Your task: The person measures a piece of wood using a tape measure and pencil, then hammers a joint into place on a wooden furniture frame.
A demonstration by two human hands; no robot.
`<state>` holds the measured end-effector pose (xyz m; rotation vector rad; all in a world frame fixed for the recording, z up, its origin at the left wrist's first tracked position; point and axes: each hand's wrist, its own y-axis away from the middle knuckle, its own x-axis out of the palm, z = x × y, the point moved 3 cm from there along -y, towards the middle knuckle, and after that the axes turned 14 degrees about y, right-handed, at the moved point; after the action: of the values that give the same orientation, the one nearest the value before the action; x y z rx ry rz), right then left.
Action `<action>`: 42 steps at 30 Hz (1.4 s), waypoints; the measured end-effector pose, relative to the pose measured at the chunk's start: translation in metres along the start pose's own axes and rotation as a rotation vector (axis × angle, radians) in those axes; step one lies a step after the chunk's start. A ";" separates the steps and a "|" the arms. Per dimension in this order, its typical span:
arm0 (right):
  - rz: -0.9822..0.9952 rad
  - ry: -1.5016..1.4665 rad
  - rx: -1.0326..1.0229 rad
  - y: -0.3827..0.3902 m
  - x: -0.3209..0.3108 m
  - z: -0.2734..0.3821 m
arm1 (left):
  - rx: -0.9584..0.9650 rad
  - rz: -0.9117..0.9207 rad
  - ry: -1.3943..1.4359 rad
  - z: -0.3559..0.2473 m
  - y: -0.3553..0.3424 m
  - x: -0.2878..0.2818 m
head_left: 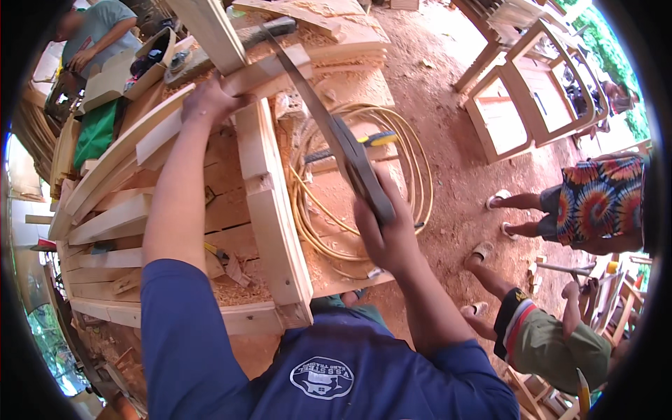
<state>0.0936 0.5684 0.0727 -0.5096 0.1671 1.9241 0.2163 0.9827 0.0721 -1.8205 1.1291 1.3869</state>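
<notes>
My right hand (392,234) is closed around the handle of a handsaw (315,108). Its long, narrow blade slants up and to the left, and the blade's far part lies beside the end of a short pale board (276,70). Whether the teeth touch the wood I cannot tell. My left hand (208,103) grips that board next to an upright wooden post (210,31), its fingers partly hidden. Below lies a wooden frame with a thick notched beam (269,203) and curved slats (115,157).
A coiled yellow hose (423,182) lies on the workbench (332,262), right of the frame. Wooden chair frames (500,115) stand at the far right. Two people (598,203) (553,336) stand on the right, another person (101,35) at the far left near a cardboard box (112,80).
</notes>
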 end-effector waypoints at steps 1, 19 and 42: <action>-0.007 0.067 -0.072 0.036 -0.012 -0.007 | 0.010 -0.020 -0.028 0.004 -0.002 0.004; 0.009 0.022 -0.086 -0.098 0.034 0.001 | 0.118 -0.052 -0.034 -0.013 0.006 0.005; -0.071 -0.064 -0.112 -0.029 0.023 -0.012 | 0.106 -0.055 -0.033 -0.003 -0.005 0.005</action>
<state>0.1156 0.5949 0.0555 -0.5208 -0.0005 1.8845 0.2223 0.9806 0.0676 -1.7351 1.1065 1.2959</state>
